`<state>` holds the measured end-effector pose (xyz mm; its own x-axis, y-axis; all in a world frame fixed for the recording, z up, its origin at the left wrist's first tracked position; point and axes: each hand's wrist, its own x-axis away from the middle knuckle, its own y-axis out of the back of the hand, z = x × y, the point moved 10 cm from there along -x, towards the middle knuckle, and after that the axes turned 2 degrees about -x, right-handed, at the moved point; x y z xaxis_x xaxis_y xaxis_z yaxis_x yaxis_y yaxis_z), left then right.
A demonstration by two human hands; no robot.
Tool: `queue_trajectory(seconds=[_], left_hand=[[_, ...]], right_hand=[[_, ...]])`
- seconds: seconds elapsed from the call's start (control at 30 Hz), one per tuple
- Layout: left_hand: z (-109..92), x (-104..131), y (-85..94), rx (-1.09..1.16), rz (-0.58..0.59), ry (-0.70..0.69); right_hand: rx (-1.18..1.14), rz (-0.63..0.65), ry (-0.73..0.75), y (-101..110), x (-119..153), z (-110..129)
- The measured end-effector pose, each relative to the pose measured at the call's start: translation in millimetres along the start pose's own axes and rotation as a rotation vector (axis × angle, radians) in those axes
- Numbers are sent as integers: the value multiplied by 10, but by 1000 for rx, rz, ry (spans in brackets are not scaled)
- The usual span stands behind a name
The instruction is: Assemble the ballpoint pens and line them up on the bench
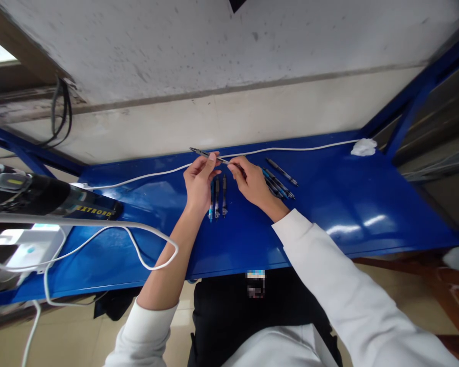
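Above the blue shelf, my left hand (199,179) pinches the dark barrel of a pen (198,151), one end of which sticks out to the upper left. My right hand (251,179) is closed on the other end, with a dark piece partly showing under its fingers. Between the two hands a thinner, lighter length is visible, possibly a refill. Just below my left hand lie three pens (218,199), side by side, one with blue parts. To the right of my right hand rest several more pens (281,182), dark and blue, partly hidden by that hand.
A white cable (290,149) crosses the back of the blue shelf (329,204) to a white crumpled lump (364,147). At left stand a black device with yellow lettering (94,210) and a white power strip (34,250), with loose cables looping near my left forearm. A wall bounds the rear.
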<state>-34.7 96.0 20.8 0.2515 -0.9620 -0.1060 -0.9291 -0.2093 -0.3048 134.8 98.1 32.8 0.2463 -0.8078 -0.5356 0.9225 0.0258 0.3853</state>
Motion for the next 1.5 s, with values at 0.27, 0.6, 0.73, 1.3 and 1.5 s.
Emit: queue_trajectory(seconds=[0.27,0.6,0.73,1.3,1.5], left_hand=[[-6,-3,29,-6,-17,-11],[0,-6,24,1,-11,-18],[-11,-1,7,-3,5,-30],[-56,131,-356,-144,291,-133],[-53,88,-249,-5,183,-76]], right_hand=[[-84,-13,-40,23,-14,-2],[-933,98,-559,-299,35,-270],[-1044,167,-653,-371,67,-279],[-1144,-265,-618,102,-51,-542],[-1460,-410,-687,167,-47,-566]])
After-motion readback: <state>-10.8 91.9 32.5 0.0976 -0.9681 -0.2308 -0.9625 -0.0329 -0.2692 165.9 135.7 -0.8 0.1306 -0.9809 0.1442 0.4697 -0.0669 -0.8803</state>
